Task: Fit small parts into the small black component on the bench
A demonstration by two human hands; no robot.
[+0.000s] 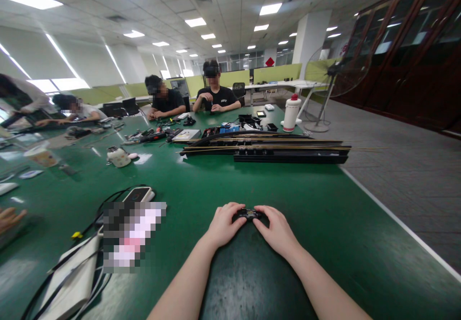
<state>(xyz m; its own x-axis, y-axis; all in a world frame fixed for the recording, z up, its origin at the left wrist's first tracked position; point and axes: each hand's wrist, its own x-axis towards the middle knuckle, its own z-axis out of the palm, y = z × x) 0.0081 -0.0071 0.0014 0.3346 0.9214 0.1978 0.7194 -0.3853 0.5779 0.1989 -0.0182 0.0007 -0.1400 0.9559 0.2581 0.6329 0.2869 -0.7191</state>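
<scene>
A small dark oblong part (248, 214) with a lighter brownish middle lies between my two hands, low over the green table (194, 181). What kind of part it is, I cannot make out. My left hand (225, 221) pinches its left end between thumb and fingers. On the other end, my right hand (274, 225) grips it in the same way, thumb below and fingers above. The fingertips hide both ends of the part.
Long black profiles with thin brass-coloured rods (288, 152) lie across the table ahead. A white bottle (291, 113) stands behind them. To my left are a power bank (139, 195), cables, a white box (72, 277) and a patterned jar (118, 157). Several people sit around the table.
</scene>
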